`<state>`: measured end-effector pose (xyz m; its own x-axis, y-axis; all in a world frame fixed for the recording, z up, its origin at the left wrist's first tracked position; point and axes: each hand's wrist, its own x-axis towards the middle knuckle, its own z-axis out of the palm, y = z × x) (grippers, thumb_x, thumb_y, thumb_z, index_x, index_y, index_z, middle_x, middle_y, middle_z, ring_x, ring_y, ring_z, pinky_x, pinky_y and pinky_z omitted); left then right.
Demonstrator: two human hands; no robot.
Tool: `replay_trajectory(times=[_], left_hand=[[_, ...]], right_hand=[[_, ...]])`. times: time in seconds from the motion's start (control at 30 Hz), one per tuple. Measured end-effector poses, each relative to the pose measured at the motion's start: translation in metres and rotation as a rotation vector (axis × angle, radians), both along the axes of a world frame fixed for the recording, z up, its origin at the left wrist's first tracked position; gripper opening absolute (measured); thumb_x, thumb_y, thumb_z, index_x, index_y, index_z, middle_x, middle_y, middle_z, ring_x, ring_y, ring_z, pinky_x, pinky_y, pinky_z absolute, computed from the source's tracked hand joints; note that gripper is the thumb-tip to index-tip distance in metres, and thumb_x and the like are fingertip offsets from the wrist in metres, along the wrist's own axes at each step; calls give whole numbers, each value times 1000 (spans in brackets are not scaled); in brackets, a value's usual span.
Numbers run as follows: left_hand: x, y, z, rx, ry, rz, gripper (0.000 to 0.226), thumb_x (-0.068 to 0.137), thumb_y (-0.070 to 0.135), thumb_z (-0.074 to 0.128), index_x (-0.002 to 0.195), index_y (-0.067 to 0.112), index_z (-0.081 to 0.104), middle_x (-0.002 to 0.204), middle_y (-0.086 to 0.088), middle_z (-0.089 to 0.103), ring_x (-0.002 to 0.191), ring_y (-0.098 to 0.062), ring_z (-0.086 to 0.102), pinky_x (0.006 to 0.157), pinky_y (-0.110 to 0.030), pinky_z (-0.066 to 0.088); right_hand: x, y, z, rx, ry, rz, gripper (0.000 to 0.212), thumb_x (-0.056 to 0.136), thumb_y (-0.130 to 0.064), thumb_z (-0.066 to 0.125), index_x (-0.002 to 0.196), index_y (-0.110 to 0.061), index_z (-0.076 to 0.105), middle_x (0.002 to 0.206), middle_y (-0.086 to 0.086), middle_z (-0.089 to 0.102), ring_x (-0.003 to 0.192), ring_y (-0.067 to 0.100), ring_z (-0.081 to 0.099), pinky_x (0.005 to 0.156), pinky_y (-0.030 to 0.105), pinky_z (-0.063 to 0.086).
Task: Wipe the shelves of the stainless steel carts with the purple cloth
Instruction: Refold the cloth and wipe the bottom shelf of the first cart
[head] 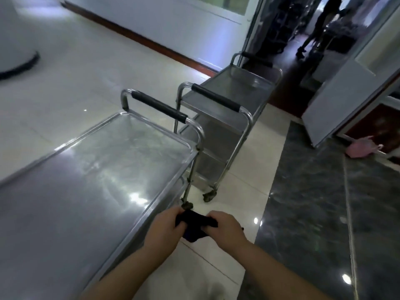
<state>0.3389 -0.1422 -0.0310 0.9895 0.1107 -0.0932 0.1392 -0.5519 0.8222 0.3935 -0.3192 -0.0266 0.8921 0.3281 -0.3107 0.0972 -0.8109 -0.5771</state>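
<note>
Head view: both hands, left [165,227] and right [225,227], clench the dark bunched cloth [195,224] between them, off the near cart's [91,161] right edge. Its top shelf lies just left, nearer the left hand; the far cart [227,100] stands beyond.

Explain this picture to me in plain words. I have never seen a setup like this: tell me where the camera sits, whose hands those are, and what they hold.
There is only one picture, taken by a wide-angle camera worn on a person's head, looking forward and down. No machine is involved. The left hand and right hand belong to that person, and together they grip a bunched dark cloth in the air beside the near cart, over the pale floor. That cart's top shelf is bare, shiny steel. A second steel cart stands further off, near an open doorway. Something pink lies on the floor at the right; I cannot tell what it is.
</note>
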Motion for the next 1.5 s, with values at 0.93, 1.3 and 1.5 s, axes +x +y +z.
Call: replay_trajectory(times=[0.93, 1.3, 1.5], left_hand=[[21, -75, -169, 146, 470, 586, 17, 81, 45, 59, 94, 35, 55, 82, 14, 42, 82, -9, 47, 65, -24, 34], [49, -80, -439, -224, 526, 651, 10, 94, 27, 53, 89, 22, 45, 77, 6, 55, 65, -1, 50, 63, -20, 41], [122, -54, -518, -102, 264, 840, 8, 98, 32, 48, 99, 24, 46, 92, 3, 59, 82, -12, 55, 65, -22, 38]], right_hand=[[144, 11, -182, -345, 112, 1076, 8, 83, -31, 56, 83, -23, 58, 66, -11, 41, 70, 12, 46, 48, 15, 25], [166, 12, -454, -410, 250, 1039, 18, 87, -34, 56, 93, -20, 66, 73, -11, 44, 71, 11, 50, 61, 24, 36], [237, 55, -512, -146, -193, 855, 13, 85, -25, 63, 92, -18, 71, 90, -1, 66, 84, 15, 62, 65, 22, 42]])
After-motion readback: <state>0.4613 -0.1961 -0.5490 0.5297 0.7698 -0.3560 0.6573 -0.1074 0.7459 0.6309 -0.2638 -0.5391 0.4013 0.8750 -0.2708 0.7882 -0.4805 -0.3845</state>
